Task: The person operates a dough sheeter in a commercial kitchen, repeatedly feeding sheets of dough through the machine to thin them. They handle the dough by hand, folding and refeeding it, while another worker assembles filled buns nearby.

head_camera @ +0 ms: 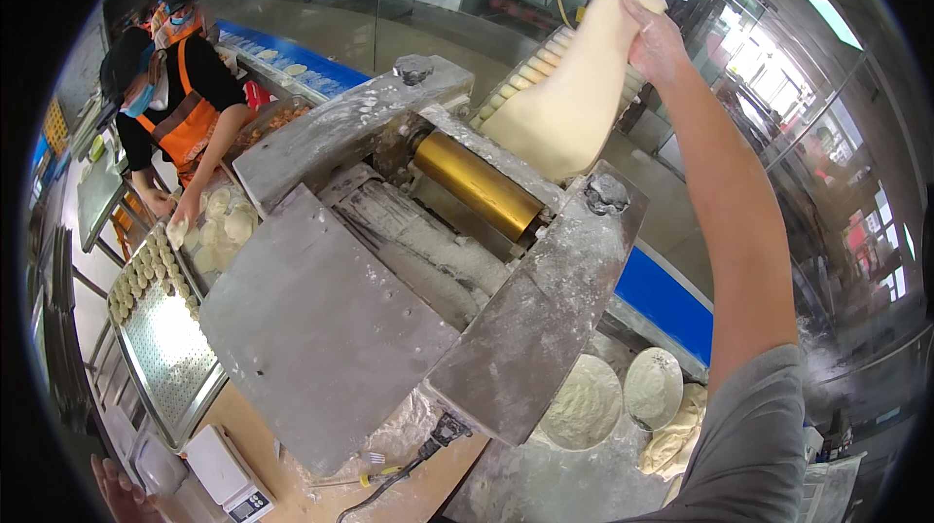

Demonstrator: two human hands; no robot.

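Observation:
My right hand (654, 38), raised at the upper right, grips the top end of a long sheet of dough (576, 100). The sheet hangs down behind the dough roller machine (350, 319), its lower end at the machine's far edge beside the brass-coloured roller (478, 186). Flour dusts the machine's metal covers. Low at the left rim of the view is my left hand (120, 490), its fingers apart and holding nothing visible, near a white digital scale (228, 475). Part of that hand is cut off by the view's edge.
A co-worker in an orange apron (182, 121) handles dough rounds (219, 224) beside a perforated tray (164, 348) with dumplings. Bowls of flour (584, 402) and folded dough (675, 435) are at lower right. A blue conveyor belt (664, 300) passes behind. A black plug cable (408, 468) lies in front.

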